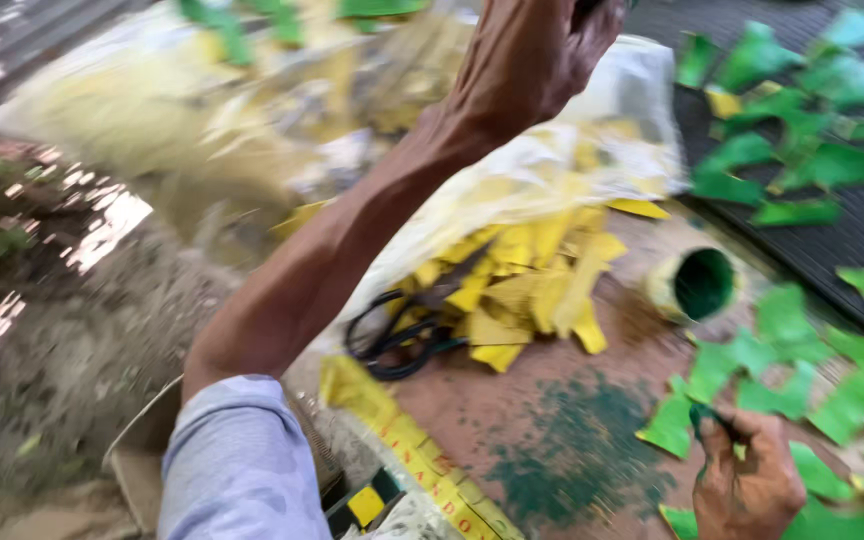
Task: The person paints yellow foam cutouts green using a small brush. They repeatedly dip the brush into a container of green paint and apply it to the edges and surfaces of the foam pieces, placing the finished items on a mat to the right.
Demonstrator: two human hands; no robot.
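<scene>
My left hand [537, 55] is raised at the top centre, fingers curled, with my arm stretching up from the lower left in a pale blue sleeve. A dark bit shows at its top edge; what it is stays unclear. My right hand [747, 485] is at the bottom right, stained green, pinching a thin dark brush [714, 422] over a green painted piece [674, 425]. A small tin of green paint [702, 285] stands just above that hand. A heap of yellow cut pieces [527, 285] lies in the middle, with black scissors [402, 335] at its left edge.
Several green pieces [802, 150] lie spread on a dark ribbed mat at the right. A whitish plastic sack [552, 165] of yellow pieces lies behind the heap. A green paint stain [577, 450] marks the brown board. A yellow printed strip [407, 440] runs along the bottom. Bare ground lies left.
</scene>
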